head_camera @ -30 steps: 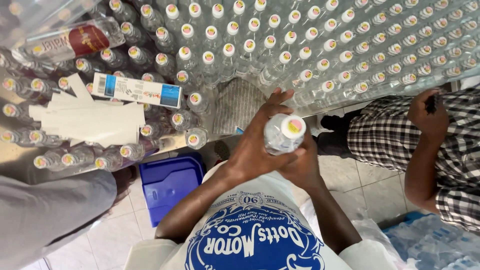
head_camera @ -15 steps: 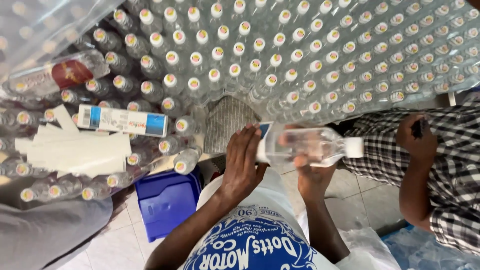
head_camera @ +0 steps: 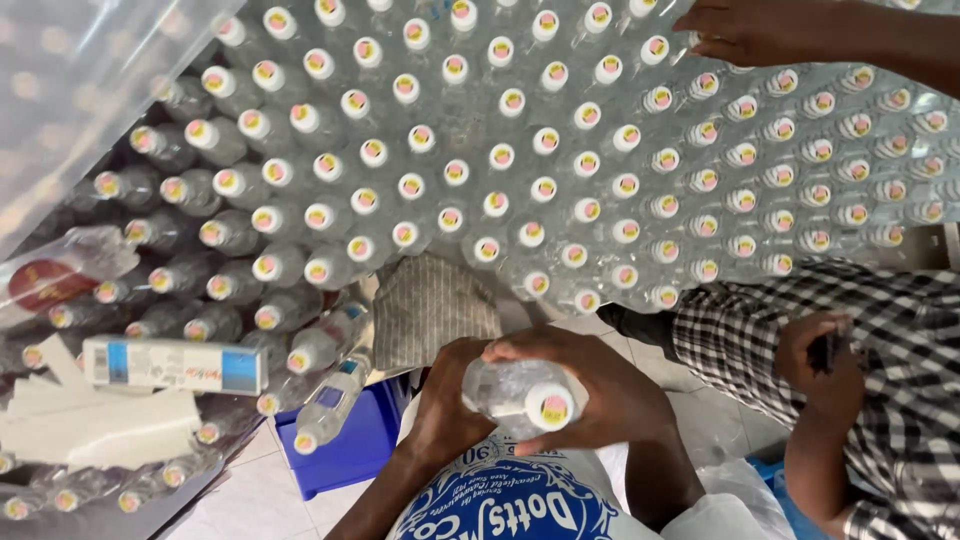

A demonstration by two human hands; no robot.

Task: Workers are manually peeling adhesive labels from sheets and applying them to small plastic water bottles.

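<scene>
Both of my hands hold one clear plastic bottle with a white cap bearing a pink and yellow mark, just above my blue and white printed shirt. My left hand grips its left side. My right hand wraps over its top and right side. The cap points up toward the camera. Ahead of my hands stands a dense field of several identical capped bottles.
A striped cloth lies before the bottles, above a blue bin. A long white and blue box and white card pieces rest on bottles at left. Another person's hand reaches in top right; a checked-shirted person is right.
The bottle lay sideways between my hands half a second ago; now its cap faces up and my right hand covers it. Another person's hand has appeared at the top right.
</scene>
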